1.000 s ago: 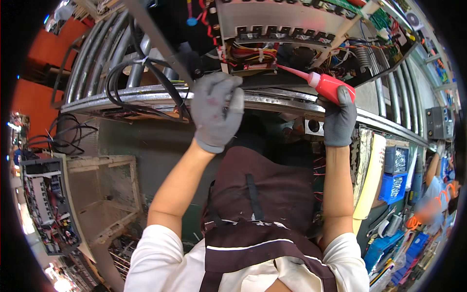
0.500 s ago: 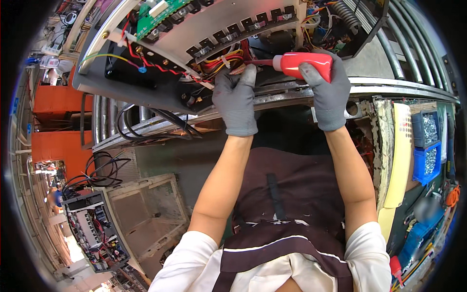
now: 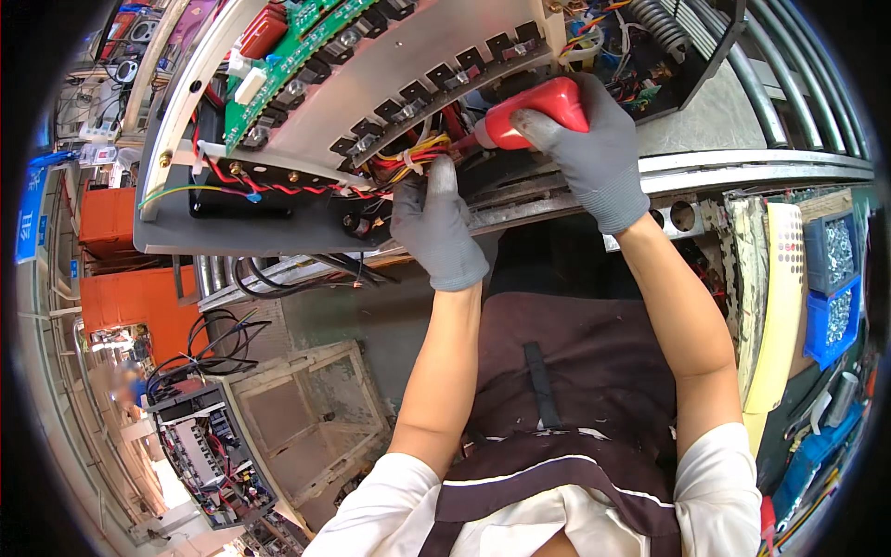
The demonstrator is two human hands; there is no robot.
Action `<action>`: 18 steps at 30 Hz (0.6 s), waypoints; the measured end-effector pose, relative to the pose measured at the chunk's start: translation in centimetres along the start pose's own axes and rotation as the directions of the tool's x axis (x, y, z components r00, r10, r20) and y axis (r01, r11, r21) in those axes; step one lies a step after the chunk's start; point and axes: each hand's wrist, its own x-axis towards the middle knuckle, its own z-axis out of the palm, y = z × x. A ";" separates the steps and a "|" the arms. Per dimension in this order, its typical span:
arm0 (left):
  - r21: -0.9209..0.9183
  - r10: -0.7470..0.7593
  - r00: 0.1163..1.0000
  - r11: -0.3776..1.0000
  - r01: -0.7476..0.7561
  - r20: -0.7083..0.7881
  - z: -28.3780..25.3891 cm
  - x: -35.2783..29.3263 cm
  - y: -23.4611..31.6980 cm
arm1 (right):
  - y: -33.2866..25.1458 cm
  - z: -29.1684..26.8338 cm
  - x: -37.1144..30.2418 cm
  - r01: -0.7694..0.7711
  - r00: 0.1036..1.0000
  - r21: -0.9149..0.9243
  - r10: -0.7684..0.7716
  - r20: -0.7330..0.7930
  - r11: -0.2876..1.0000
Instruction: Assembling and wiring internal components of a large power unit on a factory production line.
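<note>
My right hand (image 3: 594, 153), in a grey knit glove, is wrapped round a red squeeze bottle (image 3: 543, 110). The bottle tilts down to the left, and its thin nozzle points into an opened electrical machine, the tip hard to make out. My left hand (image 3: 438, 227), gloved too, has thumb and fingers closed at the lower edge of a tied wire bundle (image 3: 415, 158) of yellow, red and orange wires. Its fingertips are partly hidden. Above the bundle runs a row of black clipped components (image 3: 436, 88) on a metal plate; a green circuit board (image 3: 292, 79) stands to their left.
The machine's dark panel (image 3: 278, 232) lies over metal rails (image 3: 548, 200). Rollers (image 3: 798, 84) run at the far right. Blue bins (image 3: 832, 320) of small metal parts stand right, beside a yellow panel (image 3: 775, 306). Another open unit (image 3: 209, 455) and black cables (image 3: 209, 348) are at lower left.
The view has shifted, so the machine appears lower and more to the left. My right hand has carried the red bottle farther in over the machine. My left hand stays by the wire bundle.
</note>
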 end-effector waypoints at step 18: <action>-0.107 -0.091 0.994 0.990 0.097 0.061 0.9 0.1 0.0 | -0.5 -1.0 -2.6 0.621 0.783 -0.243 -0.606 0.141 0.745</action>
